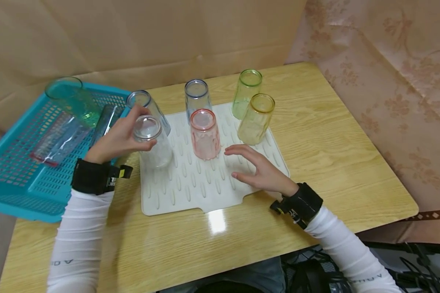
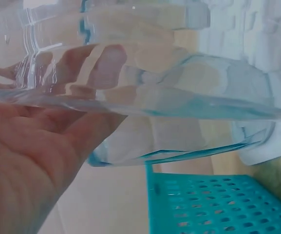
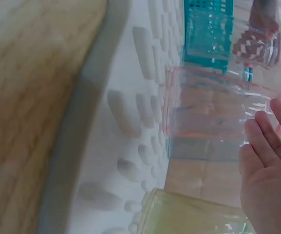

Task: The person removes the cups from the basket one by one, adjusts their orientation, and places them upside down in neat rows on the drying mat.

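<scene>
My left hand (image 1: 119, 136) holds a clear glass (image 1: 155, 152) around its upper part, thumb on the near side and fingers behind. The glass is over the left side of the white ribbed drying mat (image 1: 185, 191), narrower end up. Just behind it is a bluish glass (image 1: 157, 112). In the left wrist view the palm (image 2: 23, 161) lies along the clear glass wall. My right hand (image 1: 256, 169) is held over the mat's right side, fingers loosely bent, with nothing in it. Nearest to it stand a pink glass (image 1: 205, 138) and a yellow glass (image 1: 256, 122).
A blue glass (image 1: 197, 97) and a green glass (image 1: 246, 91) stand at the back of the mat. At left, a turquoise basket (image 1: 47, 187) holds a green glass (image 1: 73, 101) and other glassware. The wooden table (image 1: 337, 134) meets a draped cloth behind.
</scene>
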`<state>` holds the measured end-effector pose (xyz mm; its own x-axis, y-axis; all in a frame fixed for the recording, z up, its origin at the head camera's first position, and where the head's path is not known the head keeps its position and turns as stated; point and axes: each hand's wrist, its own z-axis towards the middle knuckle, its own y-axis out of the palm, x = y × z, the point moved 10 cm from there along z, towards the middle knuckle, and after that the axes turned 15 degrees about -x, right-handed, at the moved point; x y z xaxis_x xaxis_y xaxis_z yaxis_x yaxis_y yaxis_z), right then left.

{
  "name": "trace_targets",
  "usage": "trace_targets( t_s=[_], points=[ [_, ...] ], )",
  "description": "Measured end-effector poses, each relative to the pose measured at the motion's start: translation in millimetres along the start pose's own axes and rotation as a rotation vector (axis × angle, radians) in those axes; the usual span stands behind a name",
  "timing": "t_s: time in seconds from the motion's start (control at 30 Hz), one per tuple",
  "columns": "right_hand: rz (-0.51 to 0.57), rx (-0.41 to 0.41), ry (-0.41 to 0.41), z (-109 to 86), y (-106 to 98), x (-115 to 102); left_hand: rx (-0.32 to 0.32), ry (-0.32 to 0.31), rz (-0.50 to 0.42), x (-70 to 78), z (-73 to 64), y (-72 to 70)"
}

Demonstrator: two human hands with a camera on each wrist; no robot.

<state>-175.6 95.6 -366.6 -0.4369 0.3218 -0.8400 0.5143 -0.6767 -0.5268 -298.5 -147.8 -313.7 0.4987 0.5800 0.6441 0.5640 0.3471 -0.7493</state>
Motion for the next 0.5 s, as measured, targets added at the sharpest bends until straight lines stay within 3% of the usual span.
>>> trace_targets(
  t_s=[0.5],
  points=[
    [-0.011, 0.039, -0.022, -0.8, -6.2, 0.5, 0.025, 0.015, -0.028, -15.8, 0.1, 8.0]
  ],
)
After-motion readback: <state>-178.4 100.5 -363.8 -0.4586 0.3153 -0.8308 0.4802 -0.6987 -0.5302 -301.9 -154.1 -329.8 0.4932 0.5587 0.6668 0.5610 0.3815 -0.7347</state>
